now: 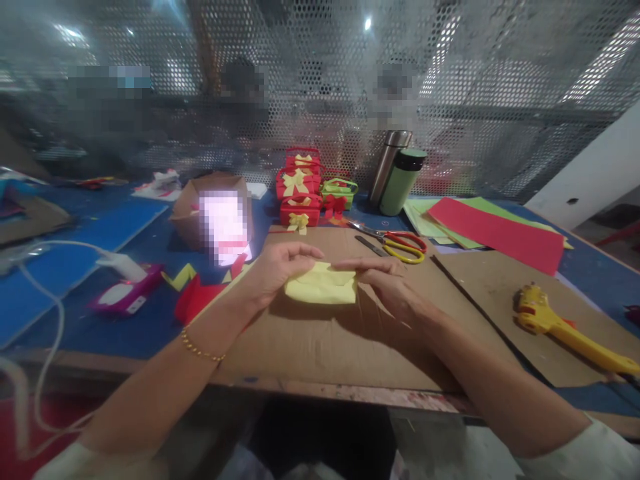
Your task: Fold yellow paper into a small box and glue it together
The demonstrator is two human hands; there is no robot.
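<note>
Between my hands, just above a brown cardboard sheet [320,353], is a folded piece of yellow paper [320,285] shaped like a small handbag body. My left hand [283,267] grips its left end, thumb and fingers closed along the upper edge. At the right end, my right hand [385,283] pinches the paper near its top corner. Beyond the hands lie scissors [395,241] with red and yellow handles, and beside them a dark flat blade [371,245]. Small red paper handbags [300,210] with yellow bows stand at the back, next to a green one [340,193].
A yellow glue gun [565,327] lies on cardboard at right. Behind it are red paper sheets [500,230] and a green bottle [401,180] beside a steel flask [385,163]. At left are a lit phone [225,223], a cardboard box [187,213] and a purple power strip [127,293].
</note>
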